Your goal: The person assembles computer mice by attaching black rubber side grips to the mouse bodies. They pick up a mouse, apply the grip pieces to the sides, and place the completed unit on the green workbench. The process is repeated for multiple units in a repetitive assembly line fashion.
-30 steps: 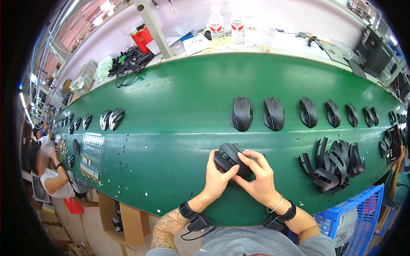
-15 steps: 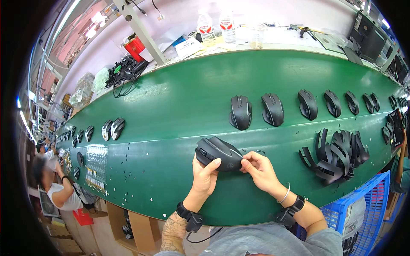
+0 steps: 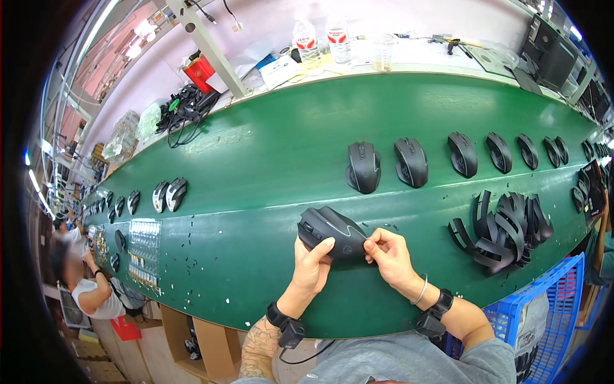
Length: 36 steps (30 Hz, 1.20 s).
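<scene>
So there's this big green table [image 3: 249,262], with a pile of curved black strips [image 3: 508,237] over to the right. Both hands are out front over the near side. Left hand [image 3: 309,265] grips the mouse [image 3: 336,233] from the near side, thumb on top, fingers tucked under. Right hand [image 3: 391,259] is curled, thumb and finger pinching its back end. Mouse is between them, nose pointing left and slightly away, long axis roughly sideways, scroll wheel [image 3: 307,226] at the left end.

Green bench [image 3: 256,160]: black mice [image 3: 363,169], heaped black strips [image 3: 508,230].
</scene>
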{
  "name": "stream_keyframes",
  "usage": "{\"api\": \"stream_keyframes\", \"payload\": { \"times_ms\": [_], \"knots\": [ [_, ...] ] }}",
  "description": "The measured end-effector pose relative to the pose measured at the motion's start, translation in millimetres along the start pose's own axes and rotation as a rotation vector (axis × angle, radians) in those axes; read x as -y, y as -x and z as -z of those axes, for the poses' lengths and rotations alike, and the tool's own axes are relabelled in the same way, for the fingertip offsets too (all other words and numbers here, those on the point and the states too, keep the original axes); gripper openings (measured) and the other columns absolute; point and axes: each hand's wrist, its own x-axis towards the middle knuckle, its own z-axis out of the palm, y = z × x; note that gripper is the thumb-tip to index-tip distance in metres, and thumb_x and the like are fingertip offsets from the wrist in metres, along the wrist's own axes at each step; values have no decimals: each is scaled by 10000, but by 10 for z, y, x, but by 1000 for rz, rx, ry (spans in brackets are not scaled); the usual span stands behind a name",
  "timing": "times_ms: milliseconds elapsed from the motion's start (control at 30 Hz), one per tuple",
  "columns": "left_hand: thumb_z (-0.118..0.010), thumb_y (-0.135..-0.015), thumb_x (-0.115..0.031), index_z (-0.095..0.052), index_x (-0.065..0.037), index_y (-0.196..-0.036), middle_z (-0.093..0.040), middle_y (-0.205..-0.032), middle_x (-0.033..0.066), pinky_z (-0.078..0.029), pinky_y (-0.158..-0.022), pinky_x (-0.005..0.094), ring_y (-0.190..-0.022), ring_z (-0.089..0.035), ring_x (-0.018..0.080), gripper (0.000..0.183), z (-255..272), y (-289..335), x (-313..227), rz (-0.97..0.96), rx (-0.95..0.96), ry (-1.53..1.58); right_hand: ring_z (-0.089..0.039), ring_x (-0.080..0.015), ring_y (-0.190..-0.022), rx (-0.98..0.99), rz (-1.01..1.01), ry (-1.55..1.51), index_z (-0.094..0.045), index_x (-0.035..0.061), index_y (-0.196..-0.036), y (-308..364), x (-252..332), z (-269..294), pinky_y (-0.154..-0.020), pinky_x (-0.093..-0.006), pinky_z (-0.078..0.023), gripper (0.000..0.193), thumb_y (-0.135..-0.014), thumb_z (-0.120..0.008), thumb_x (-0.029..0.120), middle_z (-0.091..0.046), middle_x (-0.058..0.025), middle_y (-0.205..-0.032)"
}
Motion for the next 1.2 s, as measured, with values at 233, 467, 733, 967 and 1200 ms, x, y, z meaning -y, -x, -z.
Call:
{"api": "stream_keyframes", "payload": {
  "times_ms": [233,467,733,967,1200],
  "knots": [
    [-613,-823,-71,-484,-15,-1149,-594,-1068,103,-494,-896,394,-996,-605,218,354,9,-6,28,22,-34,19,-518,-63,-623,-61,23,69,-543,25,-783,10,-42,-58,-574,-220,-437,236,-939,-594,193,-568,-1,-699],
    [-593,-847,-128,-484,-22,-1180,-581,-1124,107,-463,-943,428,-1038,-587,237,367,-24,23,17,70,-103,81,-505,-122,-605,-8,122,418,-443,-23,-749,73,116,-157,-573,-264,-432,343,-972,-518,226,-501,-76,-680],
    [-602,-844,-153,-488,-23,-1212,-586,-1149,117,-453,-954,432,-1063,-575,243,406,-63,50,41,93,-98,121,-318,-143,-592,-7,223,467,-382,-14,-724,12,59,-53,-524,-302,-306,355,-944,-556,204,-350,-63,-653],
    [-623,-848,-208,-523,-32,-1179,-606,-1122,84,-454,-946,405,-1039,-588,220,387,24,23,23,180,-155,178,-313,-122,-605,58,251,516,-386,-13,-720,-21,186,-7,-523,-290,-294,369,-937,-577,215,-342,-45,-657],
    [-653,-834,-112,-514,-37,-1150,-605,-1071,72,-479,-895,353,-985,-601,188,354,-53,49,-17,83,-99,67,-493,-74,-716,84,146,314,-555,-28,-834,-3,207,-50,-615,-238,-451,252,-933,-598,200,-535,-29,-777]
  ]
}}
